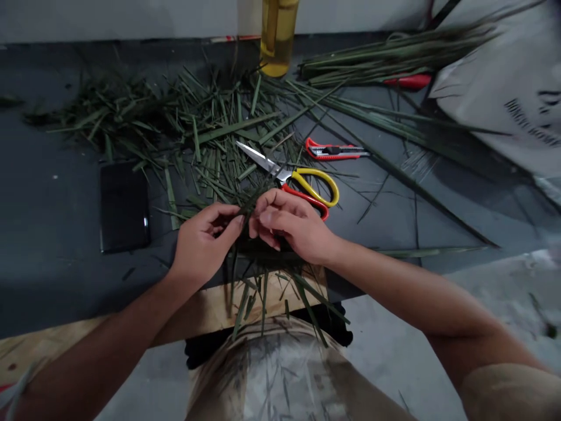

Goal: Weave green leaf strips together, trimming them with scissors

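My left hand (202,240) pinches dark green leaf strips (249,206) between thumb and fingers, near the front edge of the table. Right beside it, my right hand (294,225) has its fingers curled with thumb against index finger at the same strips; what exactly it grips is hidden. Strip ends hang down below both hands. Just beyond my right hand lies a pair of scissors (287,173) with one yellow and one red handle, blades apart and pointing up-left. A red utility knife (336,150) rests behind the scissors.
Cut leaf pieces (131,111) are heaped across the back left. A black phone (124,207) lies at left. Behind stands a bottle of yellow liquid (277,44). Long leaves (394,58) and a white printed bag (504,99) are at right. Scraps cover the wooden table edge (197,316).
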`<state>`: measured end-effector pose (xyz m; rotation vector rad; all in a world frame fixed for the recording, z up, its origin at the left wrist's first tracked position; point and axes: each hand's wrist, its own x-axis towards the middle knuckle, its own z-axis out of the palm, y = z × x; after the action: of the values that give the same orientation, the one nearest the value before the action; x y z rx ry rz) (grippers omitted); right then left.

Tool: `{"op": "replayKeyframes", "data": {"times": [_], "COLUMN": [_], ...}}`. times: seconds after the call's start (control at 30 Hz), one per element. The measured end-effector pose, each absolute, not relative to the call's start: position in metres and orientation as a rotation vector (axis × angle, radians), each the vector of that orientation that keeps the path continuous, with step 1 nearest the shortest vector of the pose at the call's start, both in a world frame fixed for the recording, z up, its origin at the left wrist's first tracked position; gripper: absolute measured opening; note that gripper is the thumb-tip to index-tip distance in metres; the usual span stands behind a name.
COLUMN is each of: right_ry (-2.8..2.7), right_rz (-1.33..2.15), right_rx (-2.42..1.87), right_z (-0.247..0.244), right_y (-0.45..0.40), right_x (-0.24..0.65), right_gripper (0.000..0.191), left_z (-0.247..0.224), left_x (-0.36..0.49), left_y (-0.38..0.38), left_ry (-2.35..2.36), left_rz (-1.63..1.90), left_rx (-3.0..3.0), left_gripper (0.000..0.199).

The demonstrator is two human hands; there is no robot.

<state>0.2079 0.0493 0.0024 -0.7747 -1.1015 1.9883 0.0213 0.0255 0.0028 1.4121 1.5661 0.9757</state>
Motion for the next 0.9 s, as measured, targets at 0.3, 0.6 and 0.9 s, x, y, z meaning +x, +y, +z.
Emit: {"op": "replayKeyframes", "data": {"times": [0.3, 0.6, 0.9], "right_ry": [-1.253, -1.417, -1.245], "right_rz": [1.85, 1.718, 1.787], "right_rx": [-0.984, -1.183, -1.02], "right_z": [0.0023, 0.0013, 0.0087], "right_y": [0.0524, 0.0524, 0.0503], "right_x": [0.2036, 0.2056, 0.2063], "right_gripper": [0.043, 0.052, 0.04], "left_z": [0.0099, 0.0095, 0.0055], "left_x": [0.0178, 0.0183, 0.0162], "left_y": [0.0256, 0.0205, 0.0222], "left_ry": [1.501, 1.524, 1.571], "left_rz": [0.908, 0.861, 0.87], "left_rx": [1.272, 1.558, 1.496], "left_gripper": [0.026, 0.014, 0.018]}}
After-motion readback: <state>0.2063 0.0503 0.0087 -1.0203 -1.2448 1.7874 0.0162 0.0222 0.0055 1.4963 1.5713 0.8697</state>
